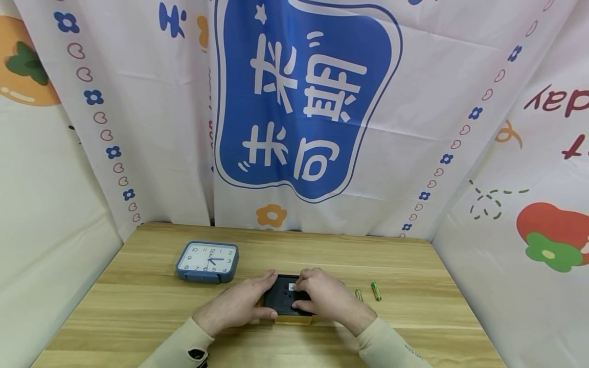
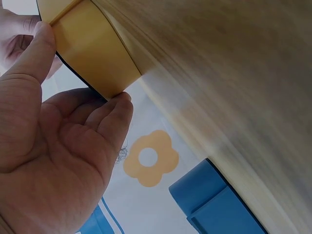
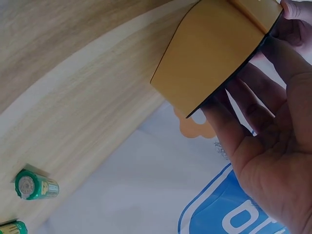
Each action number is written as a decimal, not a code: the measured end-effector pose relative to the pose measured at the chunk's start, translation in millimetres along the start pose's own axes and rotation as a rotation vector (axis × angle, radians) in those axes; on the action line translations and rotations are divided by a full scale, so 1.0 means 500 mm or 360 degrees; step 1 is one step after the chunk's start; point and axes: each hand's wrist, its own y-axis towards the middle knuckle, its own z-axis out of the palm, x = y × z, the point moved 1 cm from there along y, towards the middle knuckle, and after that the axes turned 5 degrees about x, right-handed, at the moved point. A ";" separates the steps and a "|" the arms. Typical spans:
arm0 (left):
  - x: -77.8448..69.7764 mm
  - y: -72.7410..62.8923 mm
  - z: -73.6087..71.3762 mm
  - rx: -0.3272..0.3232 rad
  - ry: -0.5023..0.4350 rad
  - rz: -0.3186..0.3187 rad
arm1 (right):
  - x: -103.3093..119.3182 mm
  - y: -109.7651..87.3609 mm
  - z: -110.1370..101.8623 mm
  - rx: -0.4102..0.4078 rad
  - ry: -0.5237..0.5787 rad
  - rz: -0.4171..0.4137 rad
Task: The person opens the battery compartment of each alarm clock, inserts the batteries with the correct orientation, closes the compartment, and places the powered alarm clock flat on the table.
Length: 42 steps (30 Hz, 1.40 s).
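A yellow clock, of the same stepped shape as the blue one, lies with its black back facing up. My left hand holds it by the left side, thumb at the near edge and fingers toward the far edge. My right hand is over the right part of the back. Its thumb and bent fingers touch the black surface near a small white label; what lies under those fingertips is hidden.
Two green batteries lie right of my right hand on the wooden table. A blue clock rests face up at the back left. Printed curtains hang behind the table and along both sides.
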 end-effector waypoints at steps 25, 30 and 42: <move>-0.001 -0.003 0.001 -0.0017 0.0010 0.0022 | 0.069 0.004 -0.014 0.0051 -0.0523 0.0072; 0.000 -0.003 0.000 -0.0015 0.0001 0.0017 | 0.077 0.004 -0.010 0.0011 -0.0575 0.0013; 0.001 -0.004 0.000 -0.0014 0.0005 0.0018 | 0.074 0.004 -0.005 -0.0024 -0.0633 -0.0084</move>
